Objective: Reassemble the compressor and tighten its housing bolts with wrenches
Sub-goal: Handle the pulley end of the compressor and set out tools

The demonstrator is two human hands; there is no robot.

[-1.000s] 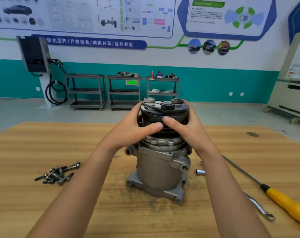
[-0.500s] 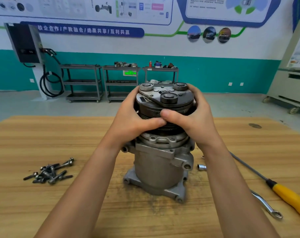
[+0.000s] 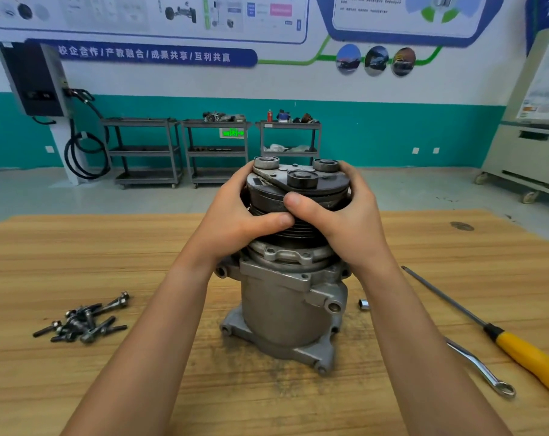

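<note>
**Inspector A:** State of the grips?

**Inspector B:** Left grip [image 3: 235, 221] is clenched round the pulley [image 3: 298, 196] from its left side, thumb across the grooved front. Right grip [image 3: 345, 228] clasps the same pulley from the right, its thumb just above the left thumb.

**Inspector A:** Location of the compressor?

**Inspector B:** The compressor [image 3: 292, 309] stands upright on the counter [image 3: 109, 247], directly beneath both grips, with the pulley at its top. I cannot tell whether the pulley is fully seated.

**Inspector A:** Other items?

**Inspector B:** Bolts [image 3: 84, 322] are heaped below and well left of the left grip. A socket [image 3: 363, 303] lies below the right grip, just beside the compressor. A wrench [image 3: 477, 366] and a yellow-handled screwdriver [image 3: 518, 344] lie below and right of the right grip, well apart from it.
</note>
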